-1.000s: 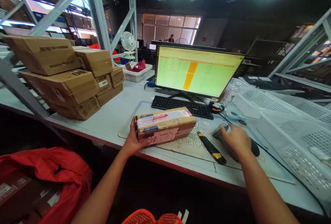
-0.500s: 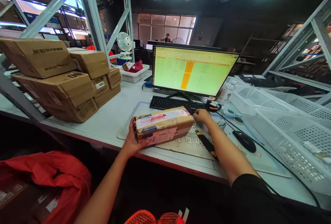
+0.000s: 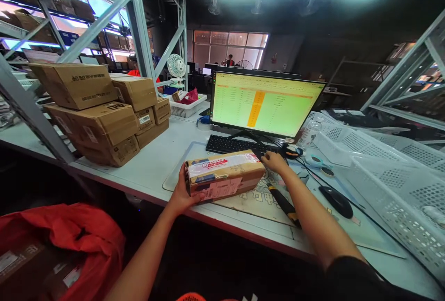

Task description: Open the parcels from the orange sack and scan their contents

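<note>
A taped cardboard box (image 3: 225,173) with a white-and-red strip on top and a label on its near side rests on the desk mat (image 3: 243,206). My left hand (image 3: 183,193) grips its left end, thumb on the near face. Beyond the box's right end, my right hand (image 3: 275,162) is at the right end of the black keyboard (image 3: 229,145). Its fingers are curled, and I cannot see whether anything is in them. A black-and-yellow tool handle (image 3: 283,203) lies beside my right forearm. The lit monitor (image 3: 267,104) stands behind the keyboard.
Cardboard boxes (image 3: 100,124) are stacked on the left of the desk by a metal upright (image 3: 139,27). White perforated baskets (image 3: 392,185) line the right. A black mouse (image 3: 336,201) and tape rolls (image 3: 327,171) lie nearby. A red bag (image 3: 83,231) holding boxes is below left.
The view has tilted up and turned slightly left, shifting everything down and right in the picture. Both hands keep about the same places at the box and keyboard.
</note>
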`<state>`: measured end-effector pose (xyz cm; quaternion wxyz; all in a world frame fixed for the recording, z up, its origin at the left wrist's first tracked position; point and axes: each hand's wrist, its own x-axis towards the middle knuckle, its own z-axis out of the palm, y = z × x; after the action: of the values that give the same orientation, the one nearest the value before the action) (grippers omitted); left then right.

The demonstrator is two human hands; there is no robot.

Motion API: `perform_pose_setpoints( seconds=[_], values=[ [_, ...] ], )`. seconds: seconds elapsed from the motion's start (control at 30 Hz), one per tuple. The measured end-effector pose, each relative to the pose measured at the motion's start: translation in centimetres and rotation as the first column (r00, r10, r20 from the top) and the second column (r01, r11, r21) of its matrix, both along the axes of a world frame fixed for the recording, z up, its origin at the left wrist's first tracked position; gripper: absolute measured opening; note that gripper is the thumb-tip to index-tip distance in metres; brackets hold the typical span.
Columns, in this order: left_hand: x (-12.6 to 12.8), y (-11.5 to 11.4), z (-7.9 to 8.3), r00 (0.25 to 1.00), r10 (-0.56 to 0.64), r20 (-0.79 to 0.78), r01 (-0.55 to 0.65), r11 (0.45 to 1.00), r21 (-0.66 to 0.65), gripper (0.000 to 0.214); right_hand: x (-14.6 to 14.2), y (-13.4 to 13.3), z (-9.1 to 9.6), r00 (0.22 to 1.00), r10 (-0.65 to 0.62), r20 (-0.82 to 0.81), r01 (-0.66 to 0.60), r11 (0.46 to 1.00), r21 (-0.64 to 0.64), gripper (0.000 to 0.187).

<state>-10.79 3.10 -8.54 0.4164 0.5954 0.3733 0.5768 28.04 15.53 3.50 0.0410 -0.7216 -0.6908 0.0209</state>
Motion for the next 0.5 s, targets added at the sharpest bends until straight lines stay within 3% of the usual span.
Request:
perform_pose_setpoints(
  seconds=[0.1, 0.27, 0.37, 0.5],
  values=[
    [0.1, 0.0, 0.0, 1.000, -0.012, 0.017, 0.012, 1.000, 0.011, 0.139, 0.5, -5.3, -0.7, 1.000, 0.022, -0.007, -0.022, 1.000, 0.003, 0.026],
    [0.6, 0.3, 0.0, 0.990, -0.095, 0.102, 0.102, 0.992, -0.070, 0.146, 1.7, -13.7, -3.9, 0.997, 0.055, -0.050, -0.053, 0.998, 0.036, 0.034],
    [0.6, 0.6, 0.0, 0.983, -0.146, 0.112, 0.160, 0.979, -0.130, 0.148, 2.2, -15.0, -4.7, 0.988, 0.067, -0.141, -0.053, 0.993, 0.103, 0.040],
    [-0.3, 0.4, 1.7, 0.999, -0.048, -0.016, 0.047, 0.998, -0.045, 0.143, 2.6, -14.3, -3.2, 0.947, 0.088, -0.310, -0.038, 0.986, 0.161, 0.047]
  ],
)
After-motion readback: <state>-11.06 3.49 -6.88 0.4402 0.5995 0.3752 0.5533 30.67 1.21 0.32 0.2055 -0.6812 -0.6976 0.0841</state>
